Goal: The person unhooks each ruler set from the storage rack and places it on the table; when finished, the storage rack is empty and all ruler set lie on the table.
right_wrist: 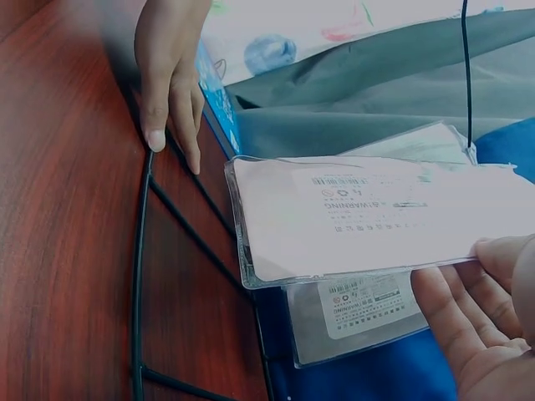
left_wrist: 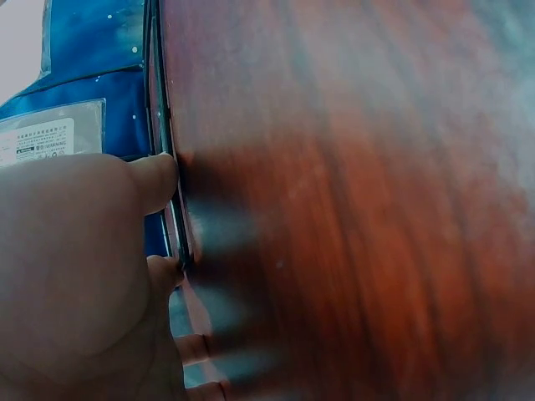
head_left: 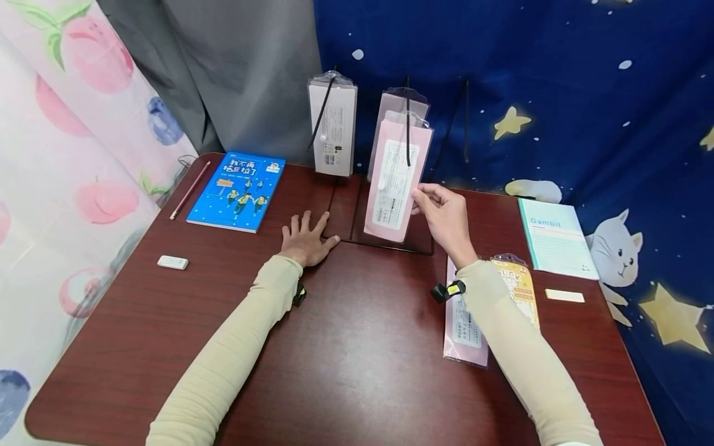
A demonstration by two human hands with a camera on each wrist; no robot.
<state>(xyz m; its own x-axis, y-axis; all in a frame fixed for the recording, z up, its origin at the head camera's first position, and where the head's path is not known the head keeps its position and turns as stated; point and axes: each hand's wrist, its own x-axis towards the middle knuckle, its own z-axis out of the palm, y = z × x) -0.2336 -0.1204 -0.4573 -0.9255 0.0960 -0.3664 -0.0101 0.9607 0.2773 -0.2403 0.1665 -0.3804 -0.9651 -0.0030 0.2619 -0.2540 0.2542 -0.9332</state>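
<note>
1. My right hand (head_left: 443, 217) pinches the pink packet (head_left: 397, 186), hung on the wire rack (head_left: 357, 238); a tug could unhook it.
2. My left hand (head_left: 305, 238), fingers flat, presses the rack's base; letting go risks tipping.

Dark wooden table (head_left: 357, 347), starry blue cloth (head_left: 558, 74), grey curtain (head_left: 234, 68)

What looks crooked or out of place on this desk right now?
The pink packet the right hand pinches hangs tilted on the black wire rack, unlike the upright white packet. Another pink packet lies flat under the right forearm. The left hand presses flat on the rack's base.
</note>
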